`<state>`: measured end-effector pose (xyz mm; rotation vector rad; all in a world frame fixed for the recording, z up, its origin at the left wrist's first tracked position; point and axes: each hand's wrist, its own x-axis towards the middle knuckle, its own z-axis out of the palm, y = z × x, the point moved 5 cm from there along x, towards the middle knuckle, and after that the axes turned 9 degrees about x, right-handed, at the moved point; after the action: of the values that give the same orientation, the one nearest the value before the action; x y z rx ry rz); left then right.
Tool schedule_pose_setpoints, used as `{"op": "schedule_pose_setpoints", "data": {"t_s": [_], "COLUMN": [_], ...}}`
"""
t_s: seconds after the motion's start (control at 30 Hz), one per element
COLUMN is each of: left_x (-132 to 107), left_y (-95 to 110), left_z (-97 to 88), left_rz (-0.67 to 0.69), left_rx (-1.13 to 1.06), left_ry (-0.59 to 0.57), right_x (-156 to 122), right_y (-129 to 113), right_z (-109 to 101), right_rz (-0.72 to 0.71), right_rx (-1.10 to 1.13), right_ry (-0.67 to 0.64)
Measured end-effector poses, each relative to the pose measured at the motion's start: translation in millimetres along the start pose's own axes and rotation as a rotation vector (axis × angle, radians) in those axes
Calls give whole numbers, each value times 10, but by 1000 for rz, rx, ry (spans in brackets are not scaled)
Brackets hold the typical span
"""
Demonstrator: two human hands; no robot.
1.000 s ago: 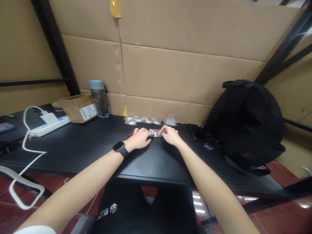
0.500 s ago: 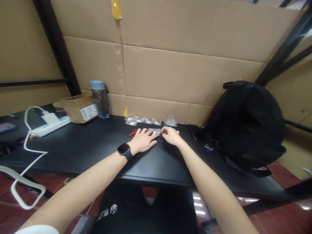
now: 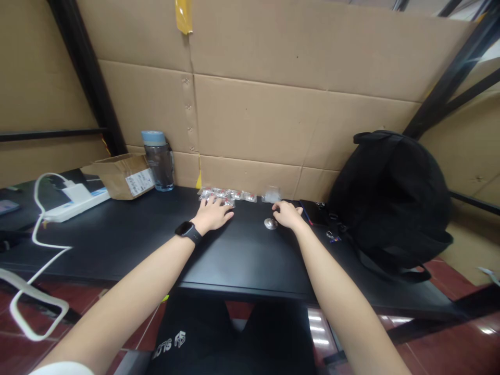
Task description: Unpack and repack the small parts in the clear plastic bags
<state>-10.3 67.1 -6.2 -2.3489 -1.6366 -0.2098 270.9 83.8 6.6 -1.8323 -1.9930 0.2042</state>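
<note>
Small clear packets [image 3: 235,194] with silvery and red contents lie in a row at the back of the black table. My left hand [image 3: 213,214], a black watch on its wrist, rests over the left end of the row with fingers spread. Its fingertips touch a packet in front of the others. My right hand [image 3: 288,215] is further right, palm down, fingers curled in; anything in them is hidden. Just left of it, a shiny round metal piece [image 3: 270,224] lies on the table. Behind it stands a whitish clear bag [image 3: 271,194].
A black backpack [image 3: 390,203] fills the right side, with a dark flat object [image 3: 315,212] and small keyring [image 3: 332,236] beside it. On the left are a water bottle [image 3: 159,164], an open cardboard box [image 3: 121,174] and a white power strip [image 3: 78,208]. Cardboard walls the back.
My left hand has moved left and back to the packet row, and the single packet it was on is now against the row. My right hand has shifted right; the round metal piece now shows.
</note>
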Motion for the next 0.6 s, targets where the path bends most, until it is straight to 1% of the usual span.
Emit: {"op": "schedule_pose_setpoints", "data": {"t_s": [0.13, 0.33, 0.47, 0.53, 0.6], "left_x": [30, 71, 33, 2, -28], "left_y": [-51, -106, -90, -62, -26], "left_z": [29, 84, 45, 0, -49], "left_rz": [-20, -38, -33, -26, -10], "left_rx": [2, -22, -49, -59, -70], "left_ry": [-18, -42, -9, 29, 67], "right_x": [65, 130, 157, 159, 153], "right_y": [168, 277, 272, 229, 168], "right_z": [54, 169, 217, 194, 144], "right_rz": [28, 16, 1, -20, -51], "right_rx": [-33, -46, -83, -93, -103], "right_ry": [-22, -50, -53, -19, 44]}}
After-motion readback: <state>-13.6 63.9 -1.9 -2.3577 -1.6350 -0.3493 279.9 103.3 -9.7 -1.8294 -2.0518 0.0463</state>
